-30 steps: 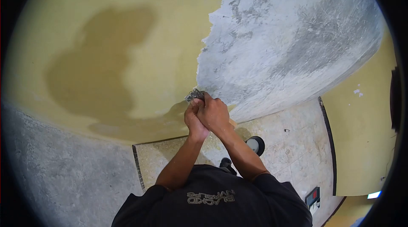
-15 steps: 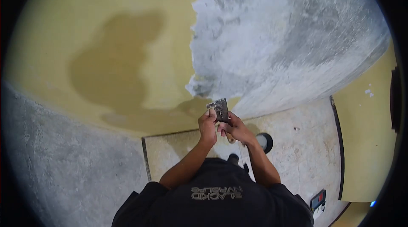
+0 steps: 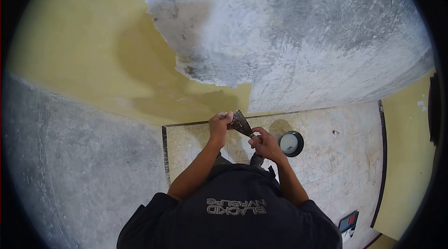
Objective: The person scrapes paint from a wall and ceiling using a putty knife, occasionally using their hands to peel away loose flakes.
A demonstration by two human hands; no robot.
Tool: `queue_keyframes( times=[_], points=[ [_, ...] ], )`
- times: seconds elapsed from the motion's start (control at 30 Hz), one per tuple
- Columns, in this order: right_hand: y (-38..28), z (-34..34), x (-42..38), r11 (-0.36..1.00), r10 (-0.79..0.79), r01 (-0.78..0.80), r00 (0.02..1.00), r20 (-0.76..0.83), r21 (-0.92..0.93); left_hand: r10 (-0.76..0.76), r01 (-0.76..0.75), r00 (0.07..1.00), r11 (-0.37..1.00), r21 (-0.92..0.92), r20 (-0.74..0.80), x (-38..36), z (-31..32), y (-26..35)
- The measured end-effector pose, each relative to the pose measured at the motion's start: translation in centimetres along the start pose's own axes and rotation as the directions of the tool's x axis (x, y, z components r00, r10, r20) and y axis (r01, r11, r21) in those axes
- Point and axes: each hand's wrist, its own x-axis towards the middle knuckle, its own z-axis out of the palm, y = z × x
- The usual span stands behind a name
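A putty knife with a dark, stained blade is held in front of the body, its blade pointing up toward the left. My right hand is closed round its handle at the lower end. My left hand has its fingers pressed together at the left edge of the blade near the tip; whether they pinch the blade or something small on it cannot be made out. Behind the hands rises a wall with yellow paint and a large whitish-grey bare patch.
A round dark container with pale contents stands on the stained tiled floor right of my hands. A dark tray-like object lies at the lower right. Grey concrete extends on the left, and a dark strip edges the tiles.
The view has shifted, showing more of the grey patch. The blade has turned and tilts up to the left. My right hand has moved toward the lower end, and my hands are farther apart.
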Motion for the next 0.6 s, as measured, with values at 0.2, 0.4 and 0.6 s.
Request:
queue_keyframes(
  times=[0.2, 0.4, 0.6],
  points=[
    [3.2, -3.6, -1.2, 0.975, -0.130, 0.114, 0.989, -0.074, -0.191, 0.419, -0.404, 0.904, 0.768, 0.497, 0.088, -0.9, 1.2, 0.6],
    [0.7, -4.5, -2.5, 0.913, -0.170, 0.130, 0.983, -0.072, -0.386, 0.206, -0.669, 0.743, 0.197, 0.717, 0.636, -0.9, -0.3, 9.5],
    [2.4, -3.2, -1.7, 0.964, -0.178, 0.138, 0.970, -0.168, -0.226, 0.276, -0.408, 0.911, 0.495, 0.767, 0.307, 3.0, -4.5, 8.6]
  ],
)
